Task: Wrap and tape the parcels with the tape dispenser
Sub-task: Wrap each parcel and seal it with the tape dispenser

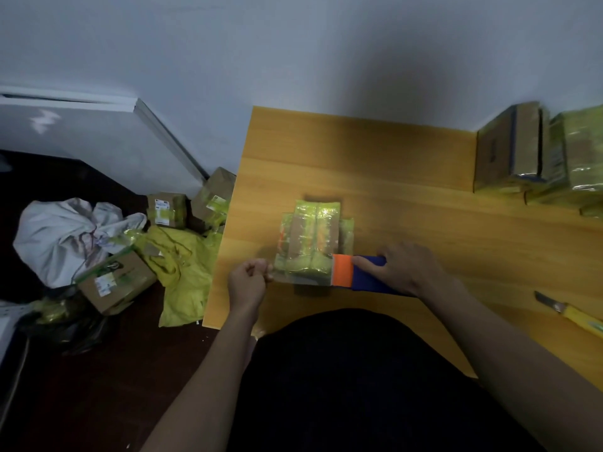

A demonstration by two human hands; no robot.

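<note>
Head view is showing the parcel point(315, 243) lying mid-frame on the bench point(408, 177). Right hand point(409, 267) is gripping the tape dispenser point(360, 275) at the parcel's near right corner; left hand point(249, 280) is pinching what looks like the tape end point(277, 276) at the near left. Judging from this, keeping the strip taut and level is mattering most, pressing down before cutting.

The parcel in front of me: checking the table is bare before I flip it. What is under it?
The parcel lies on the wooden table. Anything beneath it is hidden.
</note>
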